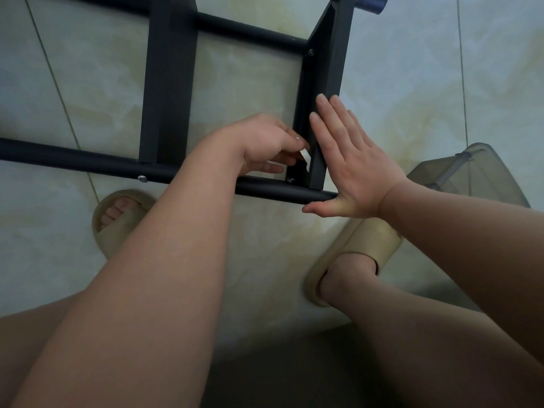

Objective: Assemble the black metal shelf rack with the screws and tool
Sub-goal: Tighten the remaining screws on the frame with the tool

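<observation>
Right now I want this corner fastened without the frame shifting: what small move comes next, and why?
Probably bring the small silvery tool pinched in the left hand down onto the corner screw and start turning. The tool's tip sits just above that screw head, and the right hand lies flat against the flat side bar, which seems to brace the joint.

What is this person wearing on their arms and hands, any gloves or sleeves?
Nothing that shows. The left hand and right hand are ungloved, and the left forearm and right forearm have no sleeves, watch or bracelet in view.
</observation>
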`<state>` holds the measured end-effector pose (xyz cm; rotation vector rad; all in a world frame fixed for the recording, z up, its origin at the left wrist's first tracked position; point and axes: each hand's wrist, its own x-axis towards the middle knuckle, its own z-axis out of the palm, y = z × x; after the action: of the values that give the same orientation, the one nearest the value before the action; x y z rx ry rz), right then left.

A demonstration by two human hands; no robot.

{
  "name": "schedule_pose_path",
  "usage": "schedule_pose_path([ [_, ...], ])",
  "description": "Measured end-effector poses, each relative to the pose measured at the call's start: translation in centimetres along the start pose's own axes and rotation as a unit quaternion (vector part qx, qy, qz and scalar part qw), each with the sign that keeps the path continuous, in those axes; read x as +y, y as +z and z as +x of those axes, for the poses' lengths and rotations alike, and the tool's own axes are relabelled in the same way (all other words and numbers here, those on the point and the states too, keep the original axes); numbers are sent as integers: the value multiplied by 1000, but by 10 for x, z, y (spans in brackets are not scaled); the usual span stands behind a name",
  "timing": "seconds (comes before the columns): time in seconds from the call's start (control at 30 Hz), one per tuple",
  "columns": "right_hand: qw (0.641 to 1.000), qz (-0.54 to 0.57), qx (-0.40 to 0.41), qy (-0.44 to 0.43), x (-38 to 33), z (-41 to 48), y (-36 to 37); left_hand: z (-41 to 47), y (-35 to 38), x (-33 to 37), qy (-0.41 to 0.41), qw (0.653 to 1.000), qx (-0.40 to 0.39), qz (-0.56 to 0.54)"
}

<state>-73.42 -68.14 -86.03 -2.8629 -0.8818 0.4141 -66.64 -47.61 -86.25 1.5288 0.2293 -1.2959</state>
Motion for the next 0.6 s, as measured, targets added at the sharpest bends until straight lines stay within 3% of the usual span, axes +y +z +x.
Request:
schedule_pose_path([
  [0.23, 1000, 4, 2, 2, 0, 0, 0, 2, 7, 1, -15, 996, 49, -74],
  [0.6, 1000, 6, 8, 2, 0, 0, 1, 0, 8, 5, -4, 996, 25, -83],
])
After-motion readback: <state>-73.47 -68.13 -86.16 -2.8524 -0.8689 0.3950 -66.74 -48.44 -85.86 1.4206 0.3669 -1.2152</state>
